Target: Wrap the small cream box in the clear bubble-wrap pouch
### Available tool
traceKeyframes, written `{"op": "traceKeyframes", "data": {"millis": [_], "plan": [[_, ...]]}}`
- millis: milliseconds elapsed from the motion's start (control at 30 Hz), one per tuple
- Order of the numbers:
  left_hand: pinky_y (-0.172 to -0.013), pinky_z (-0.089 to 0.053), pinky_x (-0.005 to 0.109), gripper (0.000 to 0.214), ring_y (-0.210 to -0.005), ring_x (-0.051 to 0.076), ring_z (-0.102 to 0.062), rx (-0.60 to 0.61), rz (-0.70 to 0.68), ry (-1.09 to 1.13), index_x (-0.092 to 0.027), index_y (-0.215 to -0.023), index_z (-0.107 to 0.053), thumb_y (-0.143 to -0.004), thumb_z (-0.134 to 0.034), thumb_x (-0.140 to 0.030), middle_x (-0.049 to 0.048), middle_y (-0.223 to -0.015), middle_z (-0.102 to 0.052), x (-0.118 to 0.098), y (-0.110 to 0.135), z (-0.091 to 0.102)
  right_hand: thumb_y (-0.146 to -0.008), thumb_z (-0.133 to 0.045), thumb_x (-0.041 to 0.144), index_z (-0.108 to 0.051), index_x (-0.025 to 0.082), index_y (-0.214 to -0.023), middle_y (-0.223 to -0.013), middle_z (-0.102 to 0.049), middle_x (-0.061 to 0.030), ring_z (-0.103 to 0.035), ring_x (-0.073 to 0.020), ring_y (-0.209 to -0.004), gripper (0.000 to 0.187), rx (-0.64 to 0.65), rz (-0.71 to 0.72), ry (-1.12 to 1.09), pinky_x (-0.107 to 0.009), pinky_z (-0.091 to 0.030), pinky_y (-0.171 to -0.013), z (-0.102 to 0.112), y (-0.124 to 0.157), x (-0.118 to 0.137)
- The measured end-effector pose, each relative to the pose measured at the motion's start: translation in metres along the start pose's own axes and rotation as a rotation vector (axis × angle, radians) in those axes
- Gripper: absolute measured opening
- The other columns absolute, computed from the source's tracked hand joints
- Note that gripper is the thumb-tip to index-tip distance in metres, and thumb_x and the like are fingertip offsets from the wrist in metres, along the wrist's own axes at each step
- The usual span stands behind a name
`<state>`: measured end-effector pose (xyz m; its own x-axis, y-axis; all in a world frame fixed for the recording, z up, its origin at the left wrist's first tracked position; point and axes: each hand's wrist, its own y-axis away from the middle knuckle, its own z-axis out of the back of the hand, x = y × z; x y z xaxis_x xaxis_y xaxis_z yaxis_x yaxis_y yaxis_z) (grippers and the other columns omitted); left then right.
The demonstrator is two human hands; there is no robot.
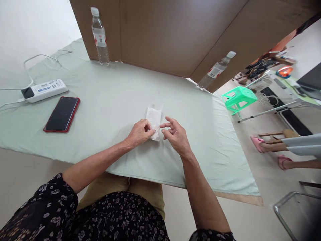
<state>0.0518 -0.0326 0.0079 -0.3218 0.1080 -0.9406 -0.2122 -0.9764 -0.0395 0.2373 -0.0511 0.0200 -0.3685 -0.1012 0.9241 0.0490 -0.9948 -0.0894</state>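
We judge folding under way: left hand (pixel 139 133) pinches the small white translucent plastic packet (pixel 153 122) on the pale green cloth-covered surface (pixel 112 107), right hand (pixel 175 134) released beside it, next needing a matching pinch.

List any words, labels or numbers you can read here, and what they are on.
No text is legible.
Far water bottle: red and white label, too small to read.
Tilted water bottle: label blurred.
White power strip: blue markings, too small to read.
Phone: dark screen, no text.
White packet: no print visible.

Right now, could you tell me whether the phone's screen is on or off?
Off: the red-cased phone lies face up on the green cloth with its screen uniformly black.
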Motion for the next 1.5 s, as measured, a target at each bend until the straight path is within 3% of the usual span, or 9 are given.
{"op": "traceKeyframes", "data": {"millis": [167, 333, 533, 667, 767, 867, 1100, 1367, 1500], "plan": [[-0.063, -0.042, 0.025, 0.012, -0.063, 0.01, -0.046, -0.004, -0.049, -0.085, -0.018, -0.088, -0.058, -0.079, -0.066, -0.02, -0.0036, -0.076, -0.051, 0.003, 0.001, -0.002, -0.083, -0.06, 0.027, -0.055, 0.018, -0.137, -0.105, -0.075, -0.006, -0.061, -0.0116, -0.063, 0.055, -0.005, 0.108, 0.234, -0.031, -0.053, -0.066, -0.007, -0.002, -0.002], [-0.069, -0.047, 0.027, 0.046, -0.068, 0.012, -0.05, 0.025, -0.221, -0.374, -0.025, -0.133, -0.058, -0.088, -0.056, -0.019, 0.0014, -0.093, -0.051, 0.003, 0.008, -0.003, -0.086, -0.057, 0.024, -0.053, 0.018, -0.14, -0.106, -0.076, -0.0065, -0.067, -0.0164, -0.074, 0.055, 0.027, 0.162, 0.423, -0.033, -0.053, -0.074, -0.007, -0.003, 0.004], [-0.068, -0.047, 0.026, 0.034, -0.074, 0.015, -0.052, 0.038, -0.305, -0.563, -0.025, -0.121, -0.069, -0.094, -0.048, -0.023, 0.0036, -0.092, -0.049, 0.004, 0.009, -0.003, -0.083, -0.055, 0.021, -0.054, 0.018, -0.139, -0.107, -0.077, -0.0068, -0.065, -0.0154, -0.071, 0.056, 0.049, 0.141, 0.383, -0.032, -0.054, -0.071, 0.002, -0.01, 0.0], [-0.071, -0.048, 0.027, 0.028, -0.076, 0.015, -0.053, 0.003, -0.316, -0.571, -0.021, -0.11, -0.072, -0.093, -0.051, -0.024, 0.0045, -0.093, -0.051, 0.006, 0.008, -0.004, -0.082, -0.06, 0.031, -0.06, 0.015, -0.129, -0.108, -0.075, -0.0107, -0.066, -0.0154, -0.072, 0.05, -0.067, -0.09, 0.245, -0.03, -0.054, -0.064, 0.008, -0.02, -0.01], [-0.071, -0.049, 0.027, 0.028, -0.075, 0.015, -0.054, -0.01, -0.321, -0.57, -0.021, -0.109, -0.072, -0.092, -0.051, -0.024, 0.0045, -0.093, -0.052, 0.007, 0.008, -0.005, -0.08, -0.065, 0.035, -0.057, 0.01, -0.133, -0.107, -0.074, -0.0137, -0.067, -0.0162, -0.068, 0.059, -0.029, -0.284, 0.162, -0.025, -0.047, -0.047, 0.007, -0.031, -0.012], [-0.071, -0.049, 0.028, 0.03, -0.074, 0.015, -0.053, -0.015, -0.324, -0.563, -0.021, -0.112, -0.073, -0.091, -0.051, -0.024, 0.0045, -0.093, -0.052, 0.008, 0.008, -0.006, -0.077, -0.071, 0.035, -0.055, 0.007, -0.134, -0.099, -0.073, -0.0122, -0.064, -0.0153, -0.063, 0.066, 0.006, -0.35, 0.118, -0.022, -0.041, -0.039, -0.001, -0.044, -0.01], [-0.072, -0.05, 0.028, 0.033, -0.069, 0.013, -0.052, -0.005, -0.277, -0.496, -0.021, -0.115, -0.073, -0.089, -0.053, -0.025, 0.0048, -0.095, -0.055, 0.008, 0.007, -0.005, -0.063, -0.078, 0.037, -0.064, 0.014, -0.09, -0.059, -0.055, 0.005, -0.043, -0.0082, -0.049, 0.038, 0.049, -0.323, -0.054, -0.022, -0.033, -0.044, -0.015, -0.067, -0.012], [-0.073, -0.051, 0.028, 0.032, -0.069, 0.013, -0.054, -0.009, -0.238, -0.419, -0.023, -0.115, -0.073, -0.088, -0.056, -0.026, 0.0035, -0.093, -0.054, 0.01, 0.005, -0.006, -0.064, -0.073, 0.04, -0.064, 0.016, -0.066, -0.061, -0.056, 0.0038, -0.046, -0.0104, -0.059, 0.026, 0.075, -0.19, -0.208, -0.025, -0.038, -0.056, -0.02, -0.061, -0.015], [-0.073, -0.05, 0.03, 0.029, -0.07, 0.015, -0.054, -0.004, -0.233, -0.395, -0.02, -0.11, -0.074, -0.088, -0.056, -0.027, 0.0037, -0.09, -0.052, 0.011, 0.004, -0.006, -0.066, -0.075, 0.042, -0.069, 0.017, -0.071, -0.067, -0.063, 0.002, -0.053, -0.0131, -0.065, 0.026, 0.048, -0.154, -0.297, -0.027, -0.044, -0.064, -0.022, -0.057, -0.016]]}}
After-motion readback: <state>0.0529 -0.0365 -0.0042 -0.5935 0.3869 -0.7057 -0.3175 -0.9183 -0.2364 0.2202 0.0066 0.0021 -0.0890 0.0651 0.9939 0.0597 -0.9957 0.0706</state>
